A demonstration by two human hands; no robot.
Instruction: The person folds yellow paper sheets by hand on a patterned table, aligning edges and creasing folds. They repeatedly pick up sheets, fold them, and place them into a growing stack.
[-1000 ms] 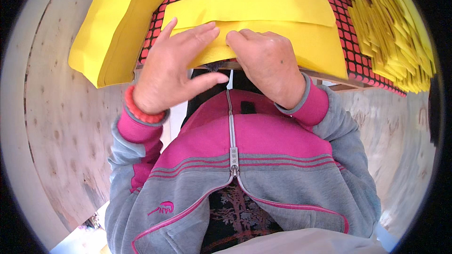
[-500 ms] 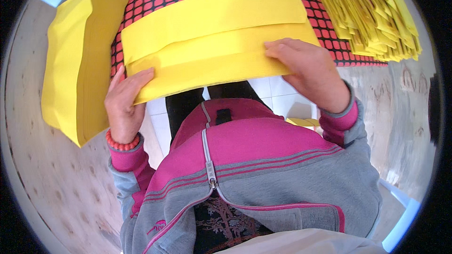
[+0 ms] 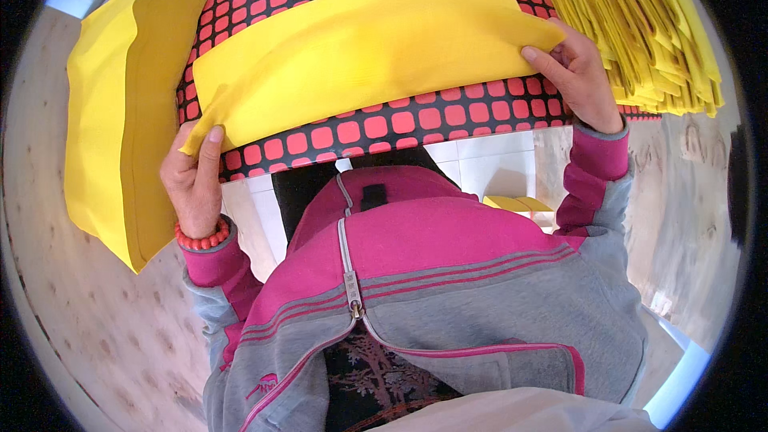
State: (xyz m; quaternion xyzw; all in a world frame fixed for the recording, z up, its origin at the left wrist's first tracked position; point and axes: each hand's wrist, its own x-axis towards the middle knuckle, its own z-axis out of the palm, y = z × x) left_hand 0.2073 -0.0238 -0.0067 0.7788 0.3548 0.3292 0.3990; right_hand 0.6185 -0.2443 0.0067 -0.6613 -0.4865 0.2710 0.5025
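A folded yellow cloth (image 3: 360,52) stretches as a long band between my two hands, over a red and black checked table cover (image 3: 320,138). My left hand (image 3: 196,172) pinches its near left corner between thumb and fingers. At the other end, my right hand (image 3: 572,72) grips the right corner, thumb on top. The band's middle appears to lie on the cover, while both corners are lifted a little. Some of my fingertips are hidden under the cloth.
To the left stands a neat stack of folded yellow cloths (image 3: 152,112). A looser heap of several yellow cloths (image 3: 640,32) hangs at the table's far right. The table's near edge runs just before my body. Below it, something yellow (image 3: 516,204) is on the tiled floor.
The cloth's near flap has been folded over, leaving a narrower band and baring the checked cover in front. My hands have moved apart, from resting on the cloth to gripping its corners.
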